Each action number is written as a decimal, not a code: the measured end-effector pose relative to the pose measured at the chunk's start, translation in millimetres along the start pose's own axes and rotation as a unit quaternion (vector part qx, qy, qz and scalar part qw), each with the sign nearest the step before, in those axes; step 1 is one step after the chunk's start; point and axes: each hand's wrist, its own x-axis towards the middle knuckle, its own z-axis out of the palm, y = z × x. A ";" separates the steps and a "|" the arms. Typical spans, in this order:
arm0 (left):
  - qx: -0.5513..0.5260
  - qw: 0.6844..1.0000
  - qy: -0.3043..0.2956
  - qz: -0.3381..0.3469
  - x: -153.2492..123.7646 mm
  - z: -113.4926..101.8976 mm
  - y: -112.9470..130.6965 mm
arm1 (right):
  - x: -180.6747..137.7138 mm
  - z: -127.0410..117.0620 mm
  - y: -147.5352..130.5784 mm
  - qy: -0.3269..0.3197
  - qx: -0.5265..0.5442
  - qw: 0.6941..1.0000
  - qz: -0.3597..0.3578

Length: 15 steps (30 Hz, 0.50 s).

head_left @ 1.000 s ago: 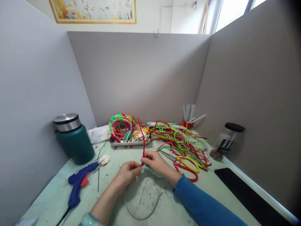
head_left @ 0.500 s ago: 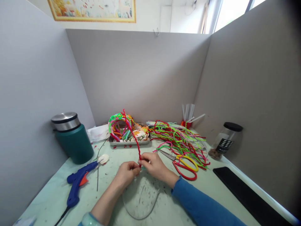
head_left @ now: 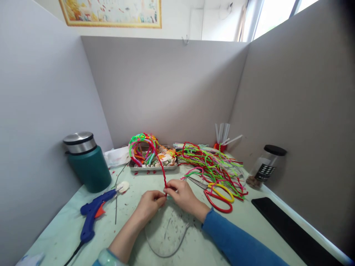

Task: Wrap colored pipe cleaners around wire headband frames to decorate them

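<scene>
A twisted red pipe cleaner [head_left: 163, 171] rises from between my fingertips and leans toward the back of the table. My right hand [head_left: 183, 194] pinches it near its lower end. Close beside, touching the same spot, my left hand [head_left: 151, 205] is closed at thumb and forefinger, low on the red strand. A small pale green bit [head_left: 169, 198] shows between the two hands; its full shape is hidden by the fingers. Below them, a thin grey cord or wire [head_left: 166, 255] curves in a loop on the table.
Scissors [head_left: 219, 195] with red and yellow handles lie right, by a heap of colourful pipe cleaners [head_left: 210, 162]. A metal tray [head_left: 155, 169] stands behind. Left are a blue glue gun [head_left: 93, 214] and a green flask [head_left: 90, 170]; right, a jar [head_left: 264, 168] and black strip [head_left: 288, 225].
The upper end of the red pipe cleaner has shifted slightly lower and to the right. Both hands stay in nearly the same place, still closed together.
</scene>
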 end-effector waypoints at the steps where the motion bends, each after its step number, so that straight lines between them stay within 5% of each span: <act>1: -0.001 1.000 0.000 0.001 -0.2 -0.1 0.4 | 0.4 0.4 1.0 -0.002 0.010 1.000 0.011; 15: -0.063 0.995 -0.057 -0.049 -5.0 -2.3 15.2 | -0.7 -1.0 -9.9 0.026 0.047 0.998 -0.018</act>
